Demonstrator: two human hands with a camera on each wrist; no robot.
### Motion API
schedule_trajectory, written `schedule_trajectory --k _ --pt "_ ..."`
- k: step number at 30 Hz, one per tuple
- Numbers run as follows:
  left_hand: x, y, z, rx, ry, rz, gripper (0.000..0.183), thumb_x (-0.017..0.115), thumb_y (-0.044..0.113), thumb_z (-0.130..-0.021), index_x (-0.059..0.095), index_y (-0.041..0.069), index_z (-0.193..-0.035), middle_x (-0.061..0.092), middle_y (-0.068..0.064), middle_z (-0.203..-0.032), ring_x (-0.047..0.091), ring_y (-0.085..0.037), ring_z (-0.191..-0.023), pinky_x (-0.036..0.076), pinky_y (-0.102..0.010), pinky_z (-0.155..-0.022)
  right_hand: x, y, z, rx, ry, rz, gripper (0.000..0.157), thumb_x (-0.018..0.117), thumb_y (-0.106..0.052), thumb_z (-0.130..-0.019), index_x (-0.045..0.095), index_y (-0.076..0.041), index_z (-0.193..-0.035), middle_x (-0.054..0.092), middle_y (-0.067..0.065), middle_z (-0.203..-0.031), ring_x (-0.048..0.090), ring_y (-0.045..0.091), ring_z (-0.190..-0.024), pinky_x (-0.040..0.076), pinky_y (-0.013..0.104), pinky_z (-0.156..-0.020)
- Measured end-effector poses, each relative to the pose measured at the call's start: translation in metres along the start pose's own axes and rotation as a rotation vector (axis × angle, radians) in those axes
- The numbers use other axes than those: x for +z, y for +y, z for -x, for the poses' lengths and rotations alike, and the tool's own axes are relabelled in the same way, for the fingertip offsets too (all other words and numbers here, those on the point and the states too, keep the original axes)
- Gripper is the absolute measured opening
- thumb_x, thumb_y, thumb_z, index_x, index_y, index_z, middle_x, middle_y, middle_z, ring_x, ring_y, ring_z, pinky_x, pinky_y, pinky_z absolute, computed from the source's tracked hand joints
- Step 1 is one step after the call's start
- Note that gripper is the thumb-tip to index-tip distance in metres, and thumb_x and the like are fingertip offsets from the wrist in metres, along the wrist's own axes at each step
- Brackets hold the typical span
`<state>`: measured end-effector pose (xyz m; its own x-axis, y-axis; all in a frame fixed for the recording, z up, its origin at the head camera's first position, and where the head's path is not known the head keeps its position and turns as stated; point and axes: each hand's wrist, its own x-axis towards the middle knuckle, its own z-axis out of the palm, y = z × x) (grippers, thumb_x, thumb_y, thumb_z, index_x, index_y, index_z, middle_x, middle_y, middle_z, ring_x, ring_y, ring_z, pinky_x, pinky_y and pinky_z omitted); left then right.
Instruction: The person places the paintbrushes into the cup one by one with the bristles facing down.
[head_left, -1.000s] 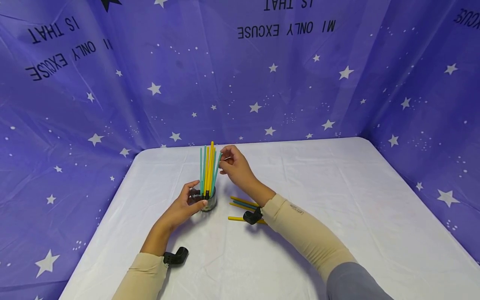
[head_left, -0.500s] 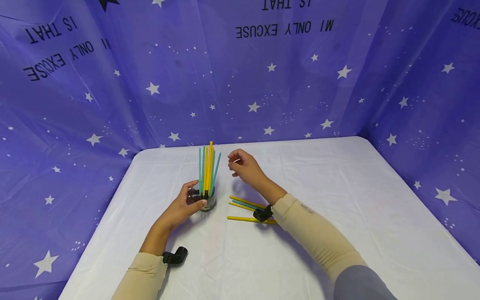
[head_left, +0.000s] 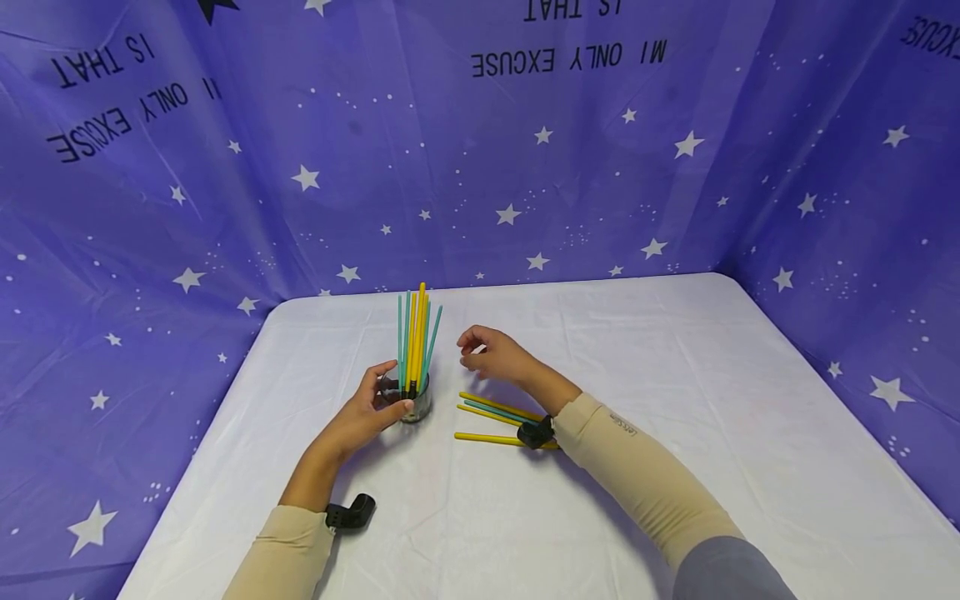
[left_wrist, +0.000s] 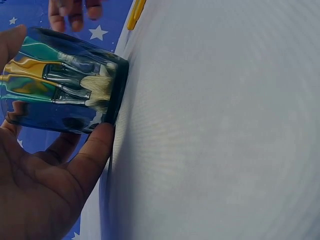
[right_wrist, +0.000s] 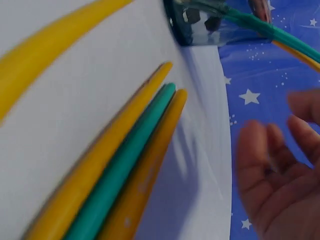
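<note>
Paintbrushes, yellow and teal (head_left: 417, 342), standing in a glass (head_left: 422, 408) left of centre on the table; long axes near vertical, handle ends up, pale bristles (left_wrist: 97, 87) down at the base; one teal handle leans outward to the right. Left hand (head_left: 363, 421): fingers and thumb curved round the glass, gripping it. Right hand (head_left: 498, 357): raised just right of the glass, fingers loosely bent, thumb apart, holding nothing. Loose brushes (right_wrist: 127, 155), three yellow and one teal: lying flat below the right hand, long axes roughly crosswise, handle ends pointing left; far ends hidden by the right arm. Black wrist cameras (head_left: 536, 432), one per wrist. White tablecloth (head_left: 637, 358); purple star-printed curtain (head_left: 525, 167) behind.
</note>
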<state>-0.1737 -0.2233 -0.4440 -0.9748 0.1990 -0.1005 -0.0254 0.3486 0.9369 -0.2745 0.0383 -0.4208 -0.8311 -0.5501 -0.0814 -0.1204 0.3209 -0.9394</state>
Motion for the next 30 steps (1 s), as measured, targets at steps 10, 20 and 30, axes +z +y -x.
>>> schedule_trajectory --k 10,20,30 --pt "0.0 -0.001 -0.001 0.006 0.0 0.005 0.08 0.072 0.024 -0.092 0.02 0.022 -0.154 0.04 -0.021 -0.142 0.052 -0.031 -0.116 0.04 -0.041 -0.097 0.0 0.001 0.002 0.057 -0.185 0.296 0.031 0.063 -0.009 -0.095 0.058 -0.004 -0.125 0.059 0.007 -0.1 0.055 0.019 -0.076 0.046 0.028 -0.067" --pt "0.0 -0.001 -0.001 0.003 0.002 -0.003 0.079 0.071 0.024 -0.093 0.021 0.022 -0.153 0.039 -0.021 -0.143 0.051 -0.031 -0.116 0.041 -0.039 -0.095 0.001 0.0 0.002 0.088 -0.391 0.456 0.029 0.064 -0.006 -0.094 0.06 -0.009 -0.123 0.055 0.003 -0.084 0.049 0.015 -0.071 0.042 0.028 -0.069" --pt "0.0 -0.001 0.0 -0.006 0.005 0.003 0.079 0.071 0.024 -0.093 0.021 0.022 -0.154 0.04 -0.021 -0.142 0.051 -0.031 -0.117 0.039 -0.041 -0.097 0.005 0.005 -0.007 0.031 -0.421 0.603 0.019 0.063 -0.004 -0.092 0.061 -0.016 -0.107 0.053 0.001 -0.086 0.049 0.015 -0.077 0.04 0.028 -0.071"
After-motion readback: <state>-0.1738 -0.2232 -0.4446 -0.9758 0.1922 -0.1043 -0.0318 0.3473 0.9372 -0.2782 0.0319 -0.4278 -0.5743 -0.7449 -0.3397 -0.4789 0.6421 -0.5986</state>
